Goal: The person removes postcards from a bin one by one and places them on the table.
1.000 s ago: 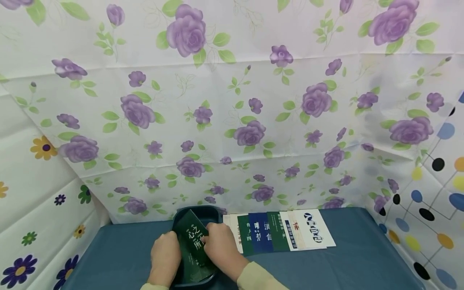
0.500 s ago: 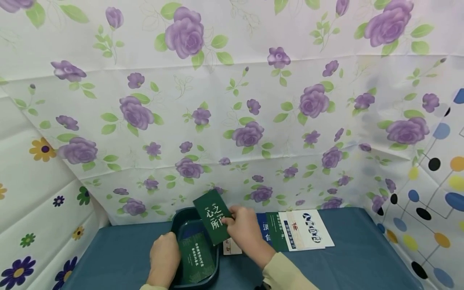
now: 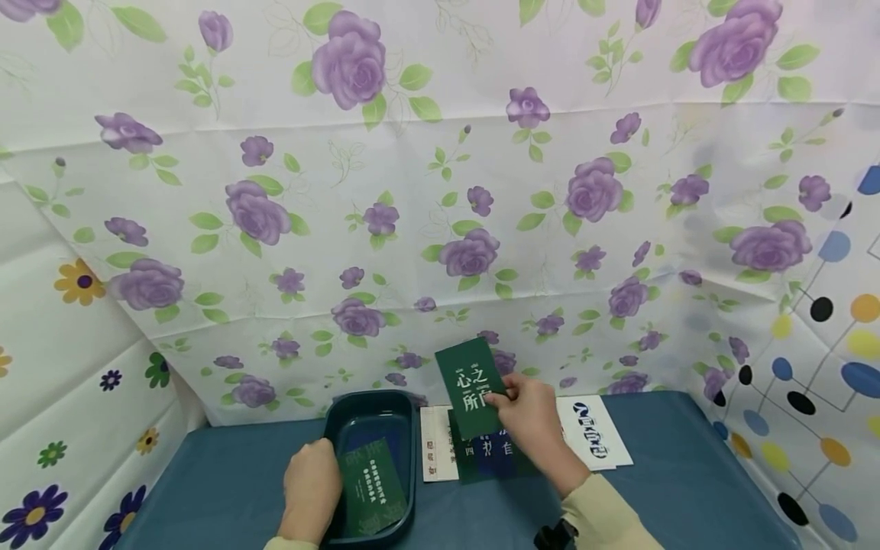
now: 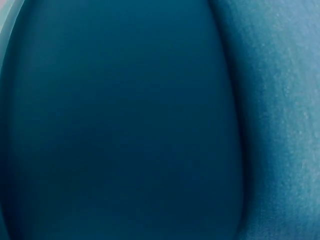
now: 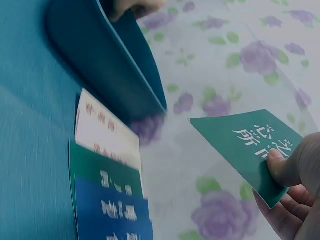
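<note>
My right hand [image 3: 532, 416] pinches a green card [image 3: 470, 378] with white Chinese characters, thumb on its printed face. The card is held up above a row of overlapping printed cards. In the right wrist view the thumb and curled fingers grip one end of the green card [image 5: 245, 145]. My left hand [image 3: 312, 483] grips the left rim of a dark blue plastic bin [image 3: 410, 466]; its fingertips are mostly hidden in the head view. Inside the bin lies another green card [image 3: 373, 489], with dark blue beneath it. The left wrist view shows mainly the bin's smooth wall [image 4: 125, 125].
The overlapping row includes a cream card [image 3: 435, 443], a blue card [image 5: 112, 210] and a white card [image 3: 598, 428] on the blue-covered table [image 3: 687, 473]. Behind it rises a purple-flowered sheet [image 3: 412, 191], with patterned sheets at both sides.
My right hand has lifted the green card out of the bin and carried it right, over the row. A second green card now shows inside the bin. My left hand stays on the rim.
</note>
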Demonstrator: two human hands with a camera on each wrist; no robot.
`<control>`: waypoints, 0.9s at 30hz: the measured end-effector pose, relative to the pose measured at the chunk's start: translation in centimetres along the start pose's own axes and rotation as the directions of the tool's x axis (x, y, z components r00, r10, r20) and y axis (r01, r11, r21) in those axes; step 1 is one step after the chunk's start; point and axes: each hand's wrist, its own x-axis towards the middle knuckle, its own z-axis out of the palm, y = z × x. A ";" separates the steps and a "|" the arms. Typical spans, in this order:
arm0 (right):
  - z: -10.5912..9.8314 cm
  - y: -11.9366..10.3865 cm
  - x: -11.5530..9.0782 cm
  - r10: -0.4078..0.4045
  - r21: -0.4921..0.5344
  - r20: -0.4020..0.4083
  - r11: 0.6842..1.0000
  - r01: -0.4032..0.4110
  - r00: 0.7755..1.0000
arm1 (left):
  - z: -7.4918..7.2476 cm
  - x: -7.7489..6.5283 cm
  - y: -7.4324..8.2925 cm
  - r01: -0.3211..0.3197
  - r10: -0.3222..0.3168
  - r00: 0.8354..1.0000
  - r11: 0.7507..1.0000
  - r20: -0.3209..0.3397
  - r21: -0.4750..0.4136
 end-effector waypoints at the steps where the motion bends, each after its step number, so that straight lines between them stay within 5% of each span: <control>1: -0.4 0.4 0.1 0.005 -0.005 -0.008 1.000 -0.005 1.000 | 0.0 0.0 0.0 0.001 -0.001 1.000 1.000 0.006 -0.002; 18: -7.7 8.5 0.7 0.147 -0.133 -0.088 0.978 -0.158 0.985 | -0.1 0.0 0.0 0.016 -0.016 0.999 1.000 0.035 -0.009; 27: -10.7 13.0 0.6 0.232 -0.275 -0.112 0.927 -0.255 0.966 | 0.2 0.1 -0.1 0.005 -0.005 1.000 1.000 0.003 -0.004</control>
